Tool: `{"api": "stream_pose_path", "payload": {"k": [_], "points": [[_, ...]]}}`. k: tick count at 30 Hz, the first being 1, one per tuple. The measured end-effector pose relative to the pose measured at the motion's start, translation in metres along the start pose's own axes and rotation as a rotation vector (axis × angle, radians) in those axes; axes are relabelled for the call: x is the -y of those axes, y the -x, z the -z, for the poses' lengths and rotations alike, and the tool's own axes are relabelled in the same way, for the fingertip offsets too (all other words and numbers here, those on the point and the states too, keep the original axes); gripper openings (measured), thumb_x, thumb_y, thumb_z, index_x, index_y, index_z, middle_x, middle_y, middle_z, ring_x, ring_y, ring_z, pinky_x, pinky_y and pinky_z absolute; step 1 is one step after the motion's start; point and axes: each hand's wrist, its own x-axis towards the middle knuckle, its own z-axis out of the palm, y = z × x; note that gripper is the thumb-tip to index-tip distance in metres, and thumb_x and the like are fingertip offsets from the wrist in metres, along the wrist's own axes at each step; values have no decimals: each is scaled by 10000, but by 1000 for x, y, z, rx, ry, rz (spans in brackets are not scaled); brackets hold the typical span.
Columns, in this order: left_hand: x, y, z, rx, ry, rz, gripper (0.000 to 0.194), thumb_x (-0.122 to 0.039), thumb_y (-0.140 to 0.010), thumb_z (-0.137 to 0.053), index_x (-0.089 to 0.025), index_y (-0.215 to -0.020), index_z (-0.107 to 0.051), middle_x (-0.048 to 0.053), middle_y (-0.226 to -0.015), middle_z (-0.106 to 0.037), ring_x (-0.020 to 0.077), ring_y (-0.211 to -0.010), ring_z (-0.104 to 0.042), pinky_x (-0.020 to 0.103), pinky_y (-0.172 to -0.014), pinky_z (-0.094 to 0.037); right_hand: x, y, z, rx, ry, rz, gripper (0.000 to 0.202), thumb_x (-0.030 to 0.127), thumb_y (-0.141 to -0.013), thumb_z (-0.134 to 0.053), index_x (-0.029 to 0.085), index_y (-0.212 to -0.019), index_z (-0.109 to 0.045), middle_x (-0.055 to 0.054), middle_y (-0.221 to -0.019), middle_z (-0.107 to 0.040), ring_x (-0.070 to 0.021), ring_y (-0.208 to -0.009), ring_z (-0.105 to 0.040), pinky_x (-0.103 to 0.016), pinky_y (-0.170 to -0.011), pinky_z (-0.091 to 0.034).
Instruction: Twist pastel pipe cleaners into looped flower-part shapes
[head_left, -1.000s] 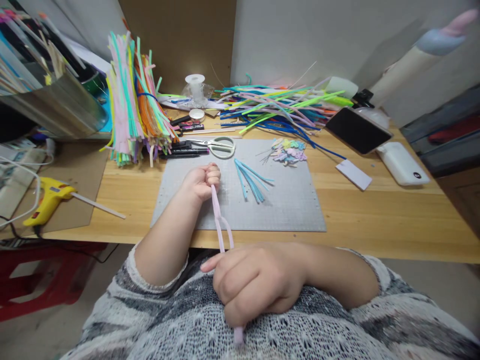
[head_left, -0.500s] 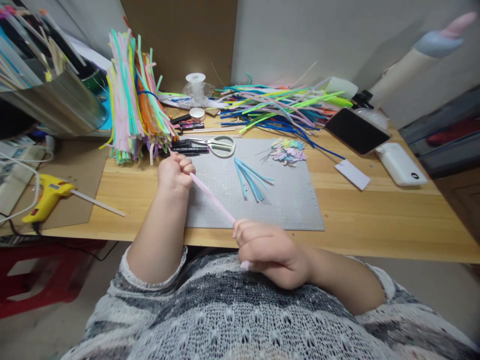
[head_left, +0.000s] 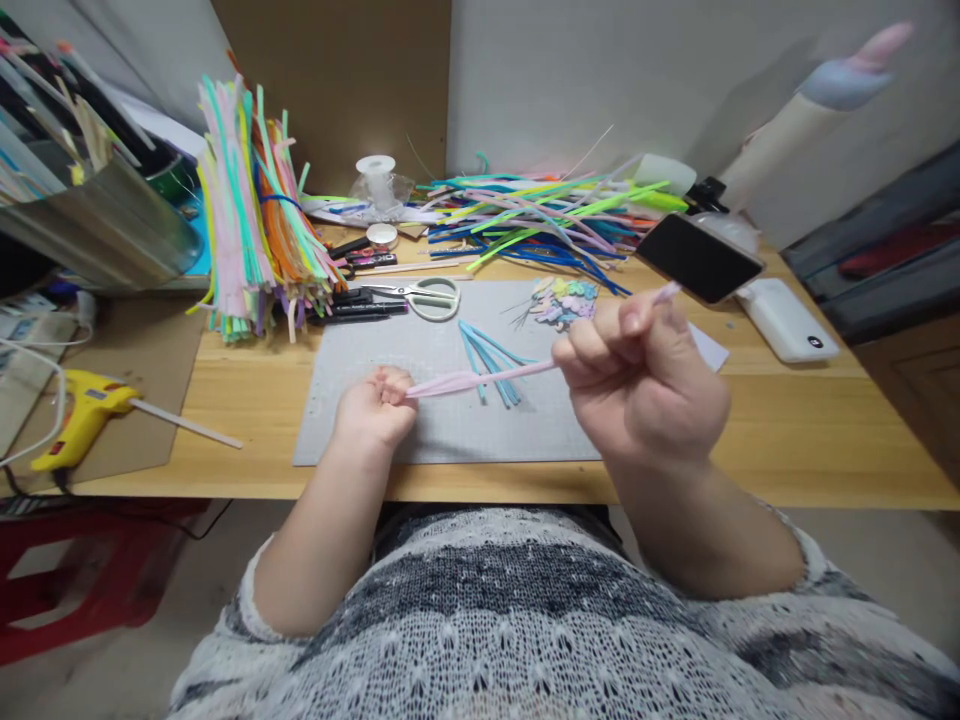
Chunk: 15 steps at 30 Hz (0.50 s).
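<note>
Pale pink pipe cleaners (head_left: 480,379) stretch between my two hands above the grey cutting mat (head_left: 360,340). My left hand (head_left: 377,405) is closed around their left end, over the mat's lower left part. The other end is in my right hand (head_left: 643,380), a raised fist with a pink tip poking out at the top. Beneath the pink strands lies a fanned group of light blue pipe cleaners (head_left: 491,360). Scissors (head_left: 431,298) rest at the mat's back edge, and small pastel pieces with thin wires (head_left: 564,300) lie behind my right hand.
Pipe cleaners stand bundled (head_left: 240,210) at the back left, with a loose heap (head_left: 540,215) along the wall. A yellow glue gun (head_left: 86,415) lies at the left. A black phone (head_left: 699,258) and white power bank (head_left: 791,322) sit at the right.
My right hand has risen and moved right, from near the table's front edge. My left hand has come down and slightly right. The pink strands now run nearly level, and the view has shifted slightly.
</note>
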Motion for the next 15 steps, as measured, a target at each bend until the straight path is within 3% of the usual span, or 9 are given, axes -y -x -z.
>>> {"api": "stream_pose_path", "payload": {"k": [5,7,9,12,13,15], "points": [[7,12,16,133,-8,89,318,-100,-885,-287,-172,-581,-341,-55,-480,-280,59,-396,-338,149,-402,-332,34,-23,-14,49,49,-138,285,300,-898,-534,213,-635,-466,42,-552,-235,-96,-469,-272,-248,-491,-348],[-3,10,19,120,-128,-39,277,-126,-856,-317,-160,-600,-417,-33,-496,-344,83,-430,-383,182,-429,-360,40,-30,-18,69,78,-151,296,320,-918,-510,211,-644,-476,38,-561,-254,-93,-480,-315,-248,-514,-371],[-13,10,17,106,-262,-334,205,-148,-821,-386,-155,-653,-504,-16,-532,-428,101,-502,-462,206,-513,-420,41,-35,-22,86,88,-163,298,317,-930,-492,207,-653,-485,38,-570,-257,-87,-488,-340,-243,-530,-380],[-16,20,2,299,-675,-799,112,-143,-771,-542,-174,-836,-627,14,-756,-603,114,-741,-566,215,-717,-456,36,-40,-25,131,98,-190,290,307,-933,-490,204,-662,-490,42,-574,-255,-80,-490,-349,-236,-542,-379],[-13,26,-4,409,-865,-843,142,-177,-775,-578,-185,-900,-646,28,-852,-635,133,-841,-577,237,-788,-453,33,-40,-27,149,105,-198,288,314,-928,-500,204,-662,-490,44,-573,-256,-79,-490,-350,-236,-543,-377],[-3,36,-16,633,-1184,-757,215,-267,-828,-566,-196,-1018,-638,53,-1023,-643,171,-984,-563,287,-868,-440,28,-42,-28,173,112,-206,282,329,-912,-527,205,-662,-490,47,-568,-261,-80,-492,-352,-237,-546,-373]]}}
